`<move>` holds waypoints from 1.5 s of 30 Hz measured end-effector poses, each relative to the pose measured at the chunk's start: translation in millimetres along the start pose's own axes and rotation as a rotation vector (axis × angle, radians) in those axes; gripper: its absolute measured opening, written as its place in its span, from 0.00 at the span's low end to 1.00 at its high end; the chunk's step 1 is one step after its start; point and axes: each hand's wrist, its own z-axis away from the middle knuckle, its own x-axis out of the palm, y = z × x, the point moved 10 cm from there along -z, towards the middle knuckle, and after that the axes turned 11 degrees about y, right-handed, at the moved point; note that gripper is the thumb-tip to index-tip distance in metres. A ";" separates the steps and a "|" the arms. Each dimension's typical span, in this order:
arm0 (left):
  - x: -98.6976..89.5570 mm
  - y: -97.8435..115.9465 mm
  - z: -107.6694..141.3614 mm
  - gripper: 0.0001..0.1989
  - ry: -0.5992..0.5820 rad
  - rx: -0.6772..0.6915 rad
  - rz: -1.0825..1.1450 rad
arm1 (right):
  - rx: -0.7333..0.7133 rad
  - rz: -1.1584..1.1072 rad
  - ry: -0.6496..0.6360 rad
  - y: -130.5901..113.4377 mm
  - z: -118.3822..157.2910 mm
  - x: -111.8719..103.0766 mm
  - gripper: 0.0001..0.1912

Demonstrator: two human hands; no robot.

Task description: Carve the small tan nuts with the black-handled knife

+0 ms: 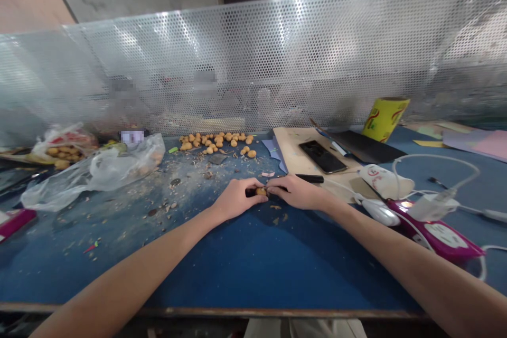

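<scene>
A long blue-topped workbench is stretching across the view, scattered with tan crumbs, with a perforated silver metal screen standing along its far edge. A crumpled clear plastic bag is lying at ten o'clock, and a pale plywood board is carrying a black smartphone at one o'clock. A heap of small round tan lumps is sitting at twelve o'clock. The left hand and right hand are coming together at centre, clamping a single tan lump between them, a slim black tool handle jutting from under the right hand, a dark object showing under the left
</scene>
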 end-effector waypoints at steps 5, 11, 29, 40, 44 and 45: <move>-0.1 -0.8 0.3 0.13 0.004 0.000 0.001 | -0.007 0.004 0.005 0.0 -0.5 0.3 0.16; 0.2 -1.2 -0.5 0.13 0.006 0.004 0.008 | -0.002 0.012 0.001 0.7 -0.4 0.2 0.16; 2.0 -4.0 0.0 0.14 -0.012 -0.022 0.026 | 0.004 -0.045 -0.029 1.0 0.4 -0.1 0.16; 1.1 -5.0 -1.0 0.14 0.001 -0.027 0.020 | 0.006 -0.034 -0.046 -1.5 0.8 0.9 0.15; -0.2 -3.5 -0.8 0.13 0.008 -0.015 -0.001 | 0.010 -0.040 -0.060 -3.4 0.3 0.9 0.16; -0.4 -3.4 -0.8 0.13 0.009 -0.013 -0.007 | 0.011 -0.044 -0.058 -3.5 0.1 0.6 0.16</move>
